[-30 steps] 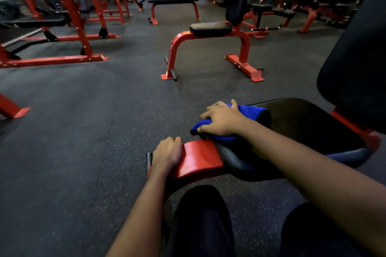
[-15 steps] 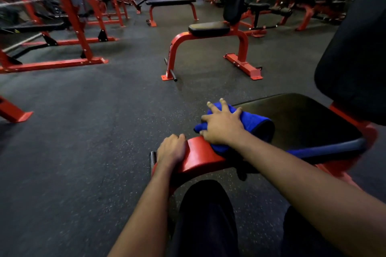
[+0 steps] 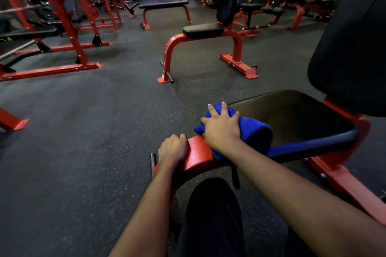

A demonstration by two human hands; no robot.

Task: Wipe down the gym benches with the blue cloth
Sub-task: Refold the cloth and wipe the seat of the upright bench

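The nearest bench has a black padded seat (image 3: pixel 296 115) on a red frame (image 3: pixel 198 154) and an upright black backrest (image 3: pixel 351 48) at the right. A folded blue cloth (image 3: pixel 248 127) lies on the seat's front left corner. My right hand (image 3: pixel 221 127) presses flat on the cloth with its fingers spread. My left hand (image 3: pixel 172 148) is curled over the front end of the red frame, just left of the cloth. The seat's near edge shows a blue reflection.
A second red bench with a black seat (image 3: pixel 203 30) stands ahead on the dark rubber floor (image 3: pixel 83 152). A flat bench (image 3: pixel 164 4) stands further back. Red racks (image 3: pixel 69 27) line the left side, more machines the far right. My dark trouser legs (image 3: pixel 213 219) are below.
My right hand has slid the cloth forward along the seat's front corner, and its fingers have gone from bent to spread flat. My left hand stayed on the red frame.
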